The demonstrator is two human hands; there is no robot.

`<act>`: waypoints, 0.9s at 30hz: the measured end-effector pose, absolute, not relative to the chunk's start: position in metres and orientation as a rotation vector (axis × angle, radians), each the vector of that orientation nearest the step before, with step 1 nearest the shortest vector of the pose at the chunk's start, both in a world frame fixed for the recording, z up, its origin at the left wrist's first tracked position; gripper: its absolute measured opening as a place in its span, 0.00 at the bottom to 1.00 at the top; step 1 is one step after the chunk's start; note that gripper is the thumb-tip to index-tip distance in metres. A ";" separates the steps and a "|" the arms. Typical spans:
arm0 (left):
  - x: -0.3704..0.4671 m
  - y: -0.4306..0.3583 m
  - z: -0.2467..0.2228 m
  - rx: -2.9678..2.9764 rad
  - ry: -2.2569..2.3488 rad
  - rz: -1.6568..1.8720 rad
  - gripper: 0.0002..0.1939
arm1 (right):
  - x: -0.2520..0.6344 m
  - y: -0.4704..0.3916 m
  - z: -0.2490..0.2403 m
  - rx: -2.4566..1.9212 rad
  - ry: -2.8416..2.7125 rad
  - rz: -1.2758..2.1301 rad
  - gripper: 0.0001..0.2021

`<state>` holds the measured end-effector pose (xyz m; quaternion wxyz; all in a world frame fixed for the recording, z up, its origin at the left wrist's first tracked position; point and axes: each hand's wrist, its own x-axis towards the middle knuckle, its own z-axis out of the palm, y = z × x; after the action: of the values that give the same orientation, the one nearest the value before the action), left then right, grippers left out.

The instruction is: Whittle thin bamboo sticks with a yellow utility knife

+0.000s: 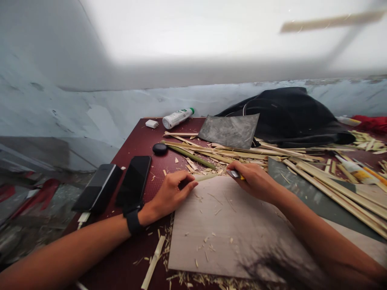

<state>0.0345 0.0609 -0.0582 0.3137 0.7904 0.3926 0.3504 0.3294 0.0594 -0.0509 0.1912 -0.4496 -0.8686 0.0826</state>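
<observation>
Over the far left corner of a pale flat board [223, 225], my left hand [172, 191] pinches the near end of a thin bamboo strip [207, 177]. The strip points right, towards my right hand [255, 180]. That hand is closed around a small cutter knife [234, 174], with silver and a bit of yellow showing between the fingers. Whether the blade touches the strip, I cannot tell. Fine shavings lie scattered on the board. Just beyond both hands lies a heap of split bamboo strips [242, 154], with a greenish stick [193, 157] at its left.
A phone [134, 179], a black power bank [98, 187] and a round black case [160, 149] lie left on the dark red table [133, 141]. A white bottle [177, 118], grey sheet [229, 129] and black bag [290, 117] are at the back. Long strips [341, 193] lie right.
</observation>
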 end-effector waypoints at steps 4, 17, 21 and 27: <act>0.034 0.061 -0.059 2.114 1.005 0.908 0.10 | 0.329 0.060 -0.052 -1.269 -2.432 0.218 0.09; 0.035 0.050 -0.051 2.543 0.650 0.605 0.08 | 0.325 0.058 -0.054 -1.310 -2.525 0.222 0.11; 0.033 0.047 -0.046 2.666 0.487 0.509 0.10 | 0.315 0.056 -0.052 -1.348 -2.598 0.209 0.12; 0.033 0.045 -0.048 2.789 0.343 0.490 0.14 | 0.310 0.057 -0.051 -1.518 -2.511 0.111 0.08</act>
<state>0.0333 0.0452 -0.0476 0.1440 0.9676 0.1191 0.1698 0.3101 0.0567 -0.0505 0.1024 -0.5141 -0.8508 0.0376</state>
